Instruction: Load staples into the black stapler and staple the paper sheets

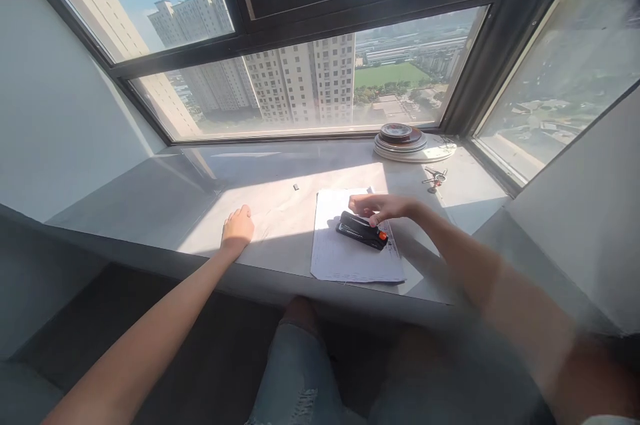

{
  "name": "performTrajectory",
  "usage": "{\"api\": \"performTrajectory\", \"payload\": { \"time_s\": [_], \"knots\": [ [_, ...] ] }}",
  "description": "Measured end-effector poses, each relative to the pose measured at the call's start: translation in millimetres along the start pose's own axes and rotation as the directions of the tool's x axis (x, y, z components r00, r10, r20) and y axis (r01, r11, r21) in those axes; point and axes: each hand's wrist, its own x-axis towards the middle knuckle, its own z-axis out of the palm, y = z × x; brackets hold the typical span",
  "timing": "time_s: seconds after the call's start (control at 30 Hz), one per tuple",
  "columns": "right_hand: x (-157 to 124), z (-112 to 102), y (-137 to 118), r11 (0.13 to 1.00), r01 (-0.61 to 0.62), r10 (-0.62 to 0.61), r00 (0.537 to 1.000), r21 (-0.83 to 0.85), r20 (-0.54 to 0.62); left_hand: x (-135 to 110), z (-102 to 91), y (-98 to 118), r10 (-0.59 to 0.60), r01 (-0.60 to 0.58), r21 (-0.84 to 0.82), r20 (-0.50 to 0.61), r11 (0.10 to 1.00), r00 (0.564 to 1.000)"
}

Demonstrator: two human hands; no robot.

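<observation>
Left hand (239, 227), curled closed, rests on the windowsill (280, 221); right hand (381, 206), its grip impossible to tell, is at the black stapler (361, 231) lying on paper (350, 266).

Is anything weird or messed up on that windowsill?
Nothing looks spilled. A small grey piece sits alone on the windowsill, too small to identify. The black stapler lies slantwise on the papers, with the right hand at it. The stack of plates seems an odd thing to keep by a window.
</observation>
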Motion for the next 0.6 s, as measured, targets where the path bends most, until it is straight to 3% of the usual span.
{"api": "performTrajectory", "payload": {
  "time_s": [0.03, 0.1, 0.27, 0.43, 0.53, 0.6],
  "knots": [
    [-1, -2, 0, 1.0, -0.003, 0.004, 0.997, -0.012, 0.071, 0, -0.7, 1, 0.0, 0.0, 0.004, 0.002, 1.0, 1.0],
    [-1, -1, 4, 0.999, -0.026, 0.03, 0.994, -0.036, 0.105, -1, -2.4, 2, 0.0, 0.0, 0.01, 0.002, 1.0, 1.0],
    [0, 10, 17, 0.992, 0.015, -0.021, 0.998, -0.124, -0.051, -1, -4.9, 5, 0.009, -0.009, -0.01, -0.014, 1.0, 1.0],
    [1, 18, 25, 0.97, 0.059, -0.079, 0.994, -0.235, -0.075, -4, -7.6, 5, 0.024, -0.025, -0.02, -0.037, 0.999, 0.999],
    [1, 20, 26, 0.953, 0.096, -0.13, 0.986, -0.287, -0.103, -15, -14.2, 31, 0.11, -0.126, -0.104, -0.152, 0.987, 0.982],
    [-2, 19, 26, 0.962, 0.087, -0.131, 0.979, -0.258, -0.159, -21, -20.2, 68, 0.232, -0.277, -0.263, -0.191, 0.924, 0.954]
  ]
}}
